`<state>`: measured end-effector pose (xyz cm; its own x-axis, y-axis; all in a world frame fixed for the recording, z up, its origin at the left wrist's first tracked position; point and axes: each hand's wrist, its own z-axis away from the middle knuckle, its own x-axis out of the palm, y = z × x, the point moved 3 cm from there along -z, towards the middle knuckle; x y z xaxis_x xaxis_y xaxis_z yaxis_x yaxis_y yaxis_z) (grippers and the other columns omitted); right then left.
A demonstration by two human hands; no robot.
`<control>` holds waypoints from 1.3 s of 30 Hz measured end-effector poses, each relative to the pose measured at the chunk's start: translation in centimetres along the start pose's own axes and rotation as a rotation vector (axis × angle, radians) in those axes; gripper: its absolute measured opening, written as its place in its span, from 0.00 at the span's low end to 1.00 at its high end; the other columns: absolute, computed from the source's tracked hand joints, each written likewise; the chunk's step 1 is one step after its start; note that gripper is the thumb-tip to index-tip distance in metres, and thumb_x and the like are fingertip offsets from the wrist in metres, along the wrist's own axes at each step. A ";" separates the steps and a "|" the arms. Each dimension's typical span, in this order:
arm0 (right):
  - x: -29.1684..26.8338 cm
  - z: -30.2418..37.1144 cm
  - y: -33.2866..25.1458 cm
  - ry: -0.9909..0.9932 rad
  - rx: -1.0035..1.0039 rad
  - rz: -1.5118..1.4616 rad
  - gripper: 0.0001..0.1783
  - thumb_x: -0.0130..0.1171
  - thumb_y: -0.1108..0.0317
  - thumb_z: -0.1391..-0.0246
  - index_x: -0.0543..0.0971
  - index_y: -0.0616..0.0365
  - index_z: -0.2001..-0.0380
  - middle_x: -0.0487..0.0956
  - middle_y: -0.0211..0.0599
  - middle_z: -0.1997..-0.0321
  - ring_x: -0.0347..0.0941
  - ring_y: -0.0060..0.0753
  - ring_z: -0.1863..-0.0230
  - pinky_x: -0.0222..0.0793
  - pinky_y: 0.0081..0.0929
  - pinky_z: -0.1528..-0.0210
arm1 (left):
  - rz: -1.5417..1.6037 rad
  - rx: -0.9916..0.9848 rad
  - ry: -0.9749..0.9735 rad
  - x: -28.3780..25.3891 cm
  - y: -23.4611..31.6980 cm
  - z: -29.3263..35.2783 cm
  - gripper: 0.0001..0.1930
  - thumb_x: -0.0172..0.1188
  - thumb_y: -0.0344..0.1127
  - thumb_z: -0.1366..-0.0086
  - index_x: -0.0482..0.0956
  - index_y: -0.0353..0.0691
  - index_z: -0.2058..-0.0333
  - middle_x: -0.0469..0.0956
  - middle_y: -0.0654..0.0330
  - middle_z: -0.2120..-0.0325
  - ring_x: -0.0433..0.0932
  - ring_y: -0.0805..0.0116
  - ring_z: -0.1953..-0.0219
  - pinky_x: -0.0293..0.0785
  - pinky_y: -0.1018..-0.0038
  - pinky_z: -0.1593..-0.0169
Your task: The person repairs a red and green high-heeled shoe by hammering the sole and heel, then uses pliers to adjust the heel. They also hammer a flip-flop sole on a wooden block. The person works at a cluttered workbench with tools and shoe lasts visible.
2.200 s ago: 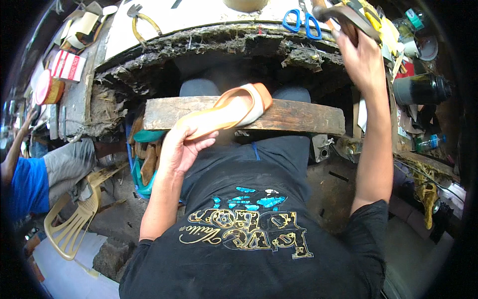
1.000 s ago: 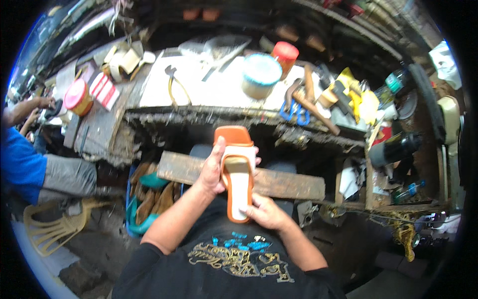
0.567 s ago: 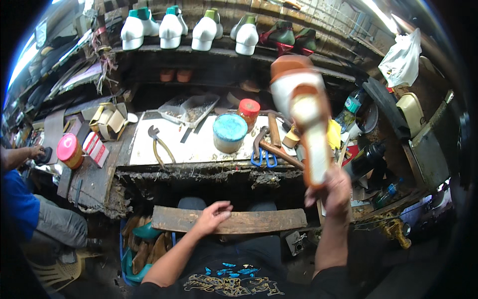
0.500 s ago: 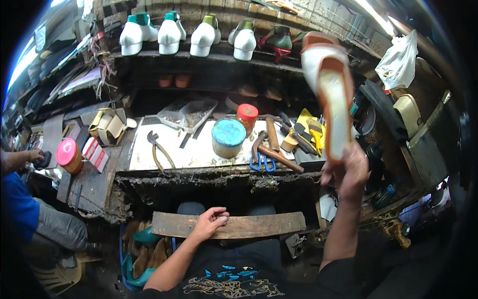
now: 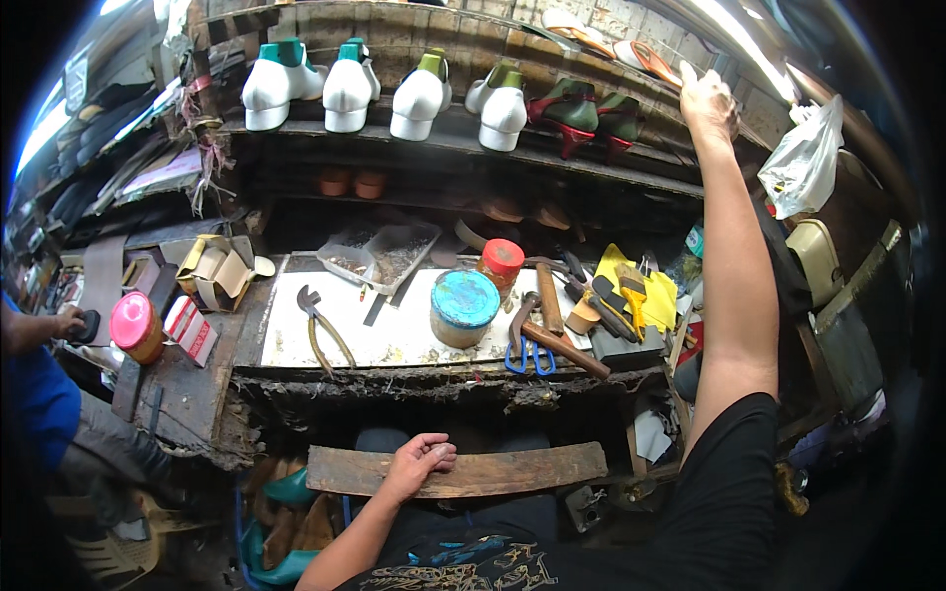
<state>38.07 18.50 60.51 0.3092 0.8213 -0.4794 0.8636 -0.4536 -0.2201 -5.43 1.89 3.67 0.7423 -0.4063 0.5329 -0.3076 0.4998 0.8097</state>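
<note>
My right hand is stretched up to the top shelf at the upper right. Its fingertips touch the end of an orange-and-white sandal that lies there beside other soles. Whether the fingers still grip the sandal is unclear. My left hand rests palm down on a worn wooden board across my lap, fingers loosely curled and holding nothing.
A shelf holds white shoe lasts and dark red heels. On the workbench are a blue-lidded tin, a red-capped jar, pliers, blue scissors and a hammer. Another person's arm is at the left, and a plastic bag hangs at the right.
My right hand has carried the sandal from my lap up to the top shelf, where it now lies. My left hand stayed on the board. My view has tilted upward.
</note>
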 end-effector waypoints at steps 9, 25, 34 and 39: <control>-0.3 5.3 -16.5 0.163 -0.645 -0.595 0.16 0.51 0.62 0.36 0.84 0.61 0.61 0.83 0.55 0.63 0.80 0.55 0.61 0.75 0.48 0.55 | -0.750 0.137 -0.470 9.1 12.5 -1.3 0.19 0.65 0.38 0.29 0.77 0.37 0.43 0.83 0.58 0.51 0.81 0.70 0.50 0.79 0.70 0.46; -9.8 40.8 12.0 -0.799 0.812 -1.415 0.18 0.60 0.58 0.34 0.78 0.66 0.56 0.81 0.38 0.70 0.75 0.26 0.77 0.69 0.22 0.79 | -0.368 0.492 -0.164 35.3 49.3 -23.9 0.32 0.56 0.55 0.27 0.67 0.31 0.40 0.79 0.47 0.50 0.81 0.59 0.52 0.82 0.61 0.50; -12.6 52.8 15.7 -0.885 1.218 -1.787 0.25 0.61 0.81 0.48 0.72 0.65 0.46 0.82 0.49 0.53 0.85 0.45 0.60 0.86 0.48 0.59 | -0.259 0.408 -0.218 33.4 47.3 -28.6 0.29 0.52 0.50 0.26 0.65 0.32 0.38 0.71 0.45 0.41 0.72 0.58 0.40 0.71 0.58 0.39; -12.3 52.1 14.5 -0.955 1.057 -1.836 0.25 0.59 0.82 0.47 0.71 0.64 0.44 0.81 0.52 0.51 0.84 0.49 0.56 0.86 0.53 0.55 | -0.201 0.395 -0.285 32.8 47.5 -31.6 0.27 0.49 0.47 0.25 0.64 0.32 0.37 0.67 0.44 0.36 0.67 0.57 0.34 0.65 0.56 0.33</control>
<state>26.04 -16.23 18.94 -0.7517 0.2343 0.6164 -0.6140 0.0926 -0.7839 23.15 36.49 51.78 0.6355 -0.6838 0.3586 -0.4177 0.0861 0.9045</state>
